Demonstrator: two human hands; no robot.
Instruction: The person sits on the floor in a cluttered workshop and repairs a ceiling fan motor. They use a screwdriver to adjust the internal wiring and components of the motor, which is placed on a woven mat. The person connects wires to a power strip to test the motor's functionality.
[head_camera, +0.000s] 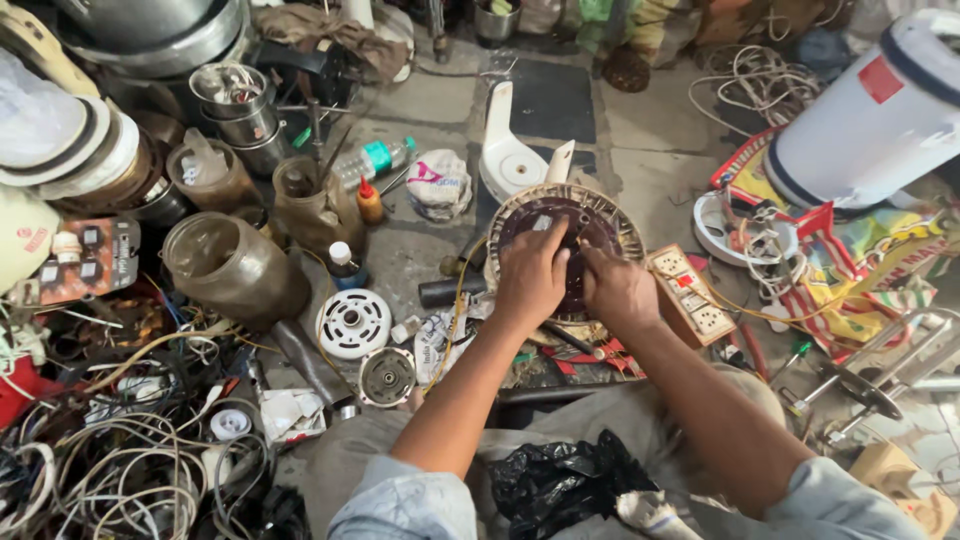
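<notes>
Your left hand (530, 278) and right hand (618, 290) both press, fingers curled, on the opened fan motor (520, 215), its winding exposed, a white cover (508, 150) lying just beyond.

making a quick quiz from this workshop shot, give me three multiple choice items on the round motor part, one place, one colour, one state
1. Where is the socket board relative to the round motor part?
A. at its right side
B. on top of it
C. far behind it

2. What colour is the cap of the small bottle by the jars?
A. blue
B. red
C. black

3. How do the hands meet the motor part?
A. both rest on it
B. only the left
C. neither touches

Answers: 1 A, the board lies just right of the part. 2 B, its pointed cap is red. 3 A, the left hand and right hand both press on its dark centre.
</notes>
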